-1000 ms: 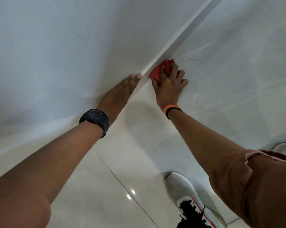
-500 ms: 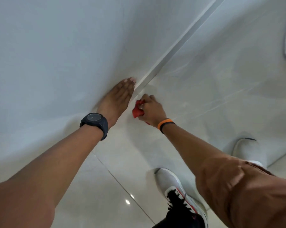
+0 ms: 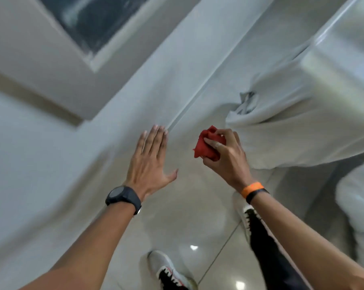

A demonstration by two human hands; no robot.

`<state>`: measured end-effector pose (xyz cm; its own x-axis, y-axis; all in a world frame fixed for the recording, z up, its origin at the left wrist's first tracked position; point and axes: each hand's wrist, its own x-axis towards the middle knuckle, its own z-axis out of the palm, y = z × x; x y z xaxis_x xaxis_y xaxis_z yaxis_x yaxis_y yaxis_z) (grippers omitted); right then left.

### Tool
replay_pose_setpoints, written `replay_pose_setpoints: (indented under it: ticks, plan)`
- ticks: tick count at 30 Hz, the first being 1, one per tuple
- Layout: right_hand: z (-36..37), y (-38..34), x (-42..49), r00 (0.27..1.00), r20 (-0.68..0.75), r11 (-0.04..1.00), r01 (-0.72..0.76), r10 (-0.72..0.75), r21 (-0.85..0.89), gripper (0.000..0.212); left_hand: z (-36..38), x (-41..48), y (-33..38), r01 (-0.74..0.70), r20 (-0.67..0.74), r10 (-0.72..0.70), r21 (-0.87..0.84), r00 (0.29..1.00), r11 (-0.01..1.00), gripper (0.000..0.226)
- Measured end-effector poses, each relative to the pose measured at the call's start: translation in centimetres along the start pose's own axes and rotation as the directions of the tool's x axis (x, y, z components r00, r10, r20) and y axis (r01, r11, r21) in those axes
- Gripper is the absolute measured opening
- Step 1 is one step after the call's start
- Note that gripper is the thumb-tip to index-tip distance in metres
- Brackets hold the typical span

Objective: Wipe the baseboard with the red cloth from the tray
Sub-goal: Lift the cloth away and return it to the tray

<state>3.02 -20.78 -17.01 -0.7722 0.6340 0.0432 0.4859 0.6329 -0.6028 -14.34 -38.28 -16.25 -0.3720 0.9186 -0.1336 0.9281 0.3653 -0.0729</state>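
Both hands have come away from the wall since the earlier frame: at left the left hand (image 3: pixel 148 160), wearing a black wristwatch (image 3: pixel 123 198), is spread flat and open near the pale grey baseboard strip (image 3: pixel 189 107), while at right the right hand (image 3: pixel 225 158) clenches the crumpled red cloth (image 3: pixel 206 146) clear of it. Judged from this, a wiping stroke has ended; the next move calls for pressing the cloth back against the strip or returning it.
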Motion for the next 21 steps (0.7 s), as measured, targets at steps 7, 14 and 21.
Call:
replay_pose_setpoints:
  ticks: [7,14,21]
  plan:
    - [-26.1,1.7,3.0,0.956,-0.29,0.999,-0.039,0.033,-0.017,0.058,-17.0,11.0,12.8,-0.063,-0.196,0.019,-0.218,0.98,0.974,0.102]
    - [-37.9,9.5,7.7,0.953,-0.268,0.986,-0.16,0.144,-0.041,0.07,-24.0,20.9,23.4,-0.122,-0.2,0.068,-0.274,0.977,0.954,0.096]
    - [-32.8,16.8,8.7,0.971,0.129,0.975,-0.188,0.203,-0.121,0.072,-20.2,23.5,25.7,0.039,-0.031,-0.049,-0.253,0.998,0.967,0.096]
